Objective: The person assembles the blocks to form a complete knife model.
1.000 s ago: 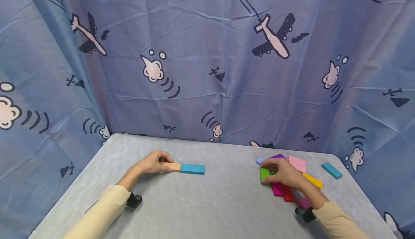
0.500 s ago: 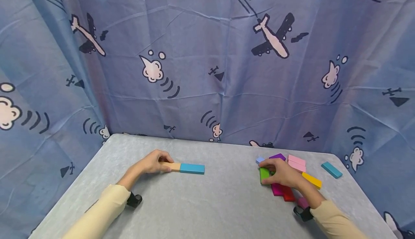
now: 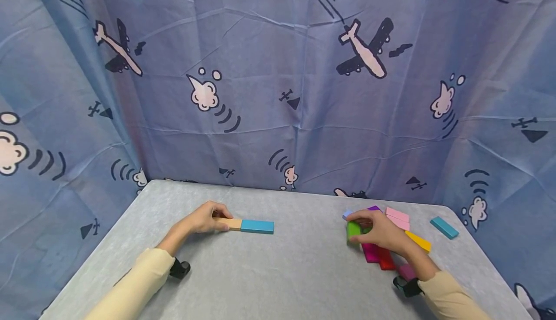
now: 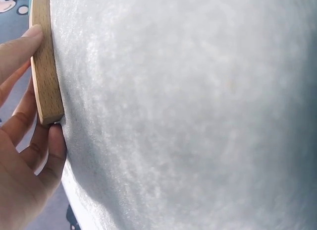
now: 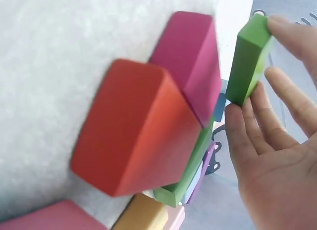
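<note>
My left hand (image 3: pixel 203 217) holds a plain wooden block (image 3: pixel 235 224) at the table's left, thumb on its near side. End to end with this block lies a blue block (image 3: pixel 257 227); together they form a row. On the right, my right hand (image 3: pixel 382 233) pinches a green block (image 5: pixel 247 61) by its two ends between thumb and fingers. In the right wrist view it stands apart from the magenta block (image 5: pixel 185 61) and the red block (image 5: pixel 138 128). A second green block (image 5: pixel 185 175) lies beyond the red one, mostly hidden from the head view by the hand.
Around my right hand lie a purple block (image 3: pixel 374 208), a light blue block (image 3: pixel 346 214), pink blocks (image 3: pixel 398 212) and a yellow block (image 3: pixel 419 241). A teal block (image 3: pixel 444 228) lies farther right. A patterned blue curtain (image 3: pixel 260 93) hangs behind the grey table (image 3: pixel 278 276).
The green block in my right hand has shifted slightly left and away from the magenta block, its near end rising. My left hand and its row of blocks have stayed put.
</note>
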The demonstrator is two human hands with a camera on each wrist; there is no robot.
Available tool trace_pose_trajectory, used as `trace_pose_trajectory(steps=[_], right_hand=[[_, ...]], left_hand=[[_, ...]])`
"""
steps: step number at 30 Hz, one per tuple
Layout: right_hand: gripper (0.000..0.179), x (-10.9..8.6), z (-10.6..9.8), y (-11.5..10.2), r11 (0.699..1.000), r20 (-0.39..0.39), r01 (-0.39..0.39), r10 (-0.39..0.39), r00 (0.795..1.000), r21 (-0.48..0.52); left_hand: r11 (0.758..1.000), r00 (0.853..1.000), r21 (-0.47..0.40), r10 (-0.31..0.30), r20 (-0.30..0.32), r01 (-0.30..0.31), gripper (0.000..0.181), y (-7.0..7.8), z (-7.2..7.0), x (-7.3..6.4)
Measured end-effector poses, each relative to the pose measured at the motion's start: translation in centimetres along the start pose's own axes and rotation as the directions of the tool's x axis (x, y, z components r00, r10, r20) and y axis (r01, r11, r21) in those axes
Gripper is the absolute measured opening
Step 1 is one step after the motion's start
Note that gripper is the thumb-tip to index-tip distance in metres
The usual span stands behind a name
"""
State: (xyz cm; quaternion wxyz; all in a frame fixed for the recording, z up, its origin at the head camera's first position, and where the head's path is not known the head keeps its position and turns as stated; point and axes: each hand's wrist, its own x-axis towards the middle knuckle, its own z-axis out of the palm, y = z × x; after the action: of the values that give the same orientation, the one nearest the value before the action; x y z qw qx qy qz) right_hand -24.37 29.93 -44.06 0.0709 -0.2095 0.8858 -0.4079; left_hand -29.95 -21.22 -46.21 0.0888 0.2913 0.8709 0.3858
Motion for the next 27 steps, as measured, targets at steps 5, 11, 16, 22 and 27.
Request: trace_pose_trajectory(steps=[5, 11, 16, 22, 27], right_hand=[[0.049, -0.2, 0.0, -0.1, 0.997, 0.001, 0.049, -0.049, 0.999, 0.054], [0.046, -0.3, 0.3, -0.2, 0.995, 0.012, 0.073, -0.074, 0.997, 0.075], [0.044, -0.2, 0.7, -0.6, 0.987, 0.021, 0.088, -0.092, 0.996, 0.137], [0.042, 0.2, 1.4, -1.3, 0.977, 0.016, 0.112, -0.117, 0.993, 0.183], [0.04, 0.7, 2.1, -1.6, 0.971, 0.018, 0.139, -0.145, 0.989, 0.196]], left_hand=[[1.0, 1.0, -0.003, 0.0, 0.001, 0.0, 0.019, -0.1, 0.0, 0.0], [1.0, 1.0, -0.002, 0.001, 0.003, -0.001, 0.019, -0.2, 0.0, 0.1], [1.0, 1.0, -0.003, 0.004, 0.001, -0.004, 0.019, -0.1, 0.0, 0.1], [1.0, 1.0, -0.008, 0.005, 0.0, -0.005, 0.019, 0.1, 0.0, 0.0], [1.0, 1.0, -0.007, -0.002, -0.003, 0.002, 0.019, 0.3, -0.1, -0.1]])
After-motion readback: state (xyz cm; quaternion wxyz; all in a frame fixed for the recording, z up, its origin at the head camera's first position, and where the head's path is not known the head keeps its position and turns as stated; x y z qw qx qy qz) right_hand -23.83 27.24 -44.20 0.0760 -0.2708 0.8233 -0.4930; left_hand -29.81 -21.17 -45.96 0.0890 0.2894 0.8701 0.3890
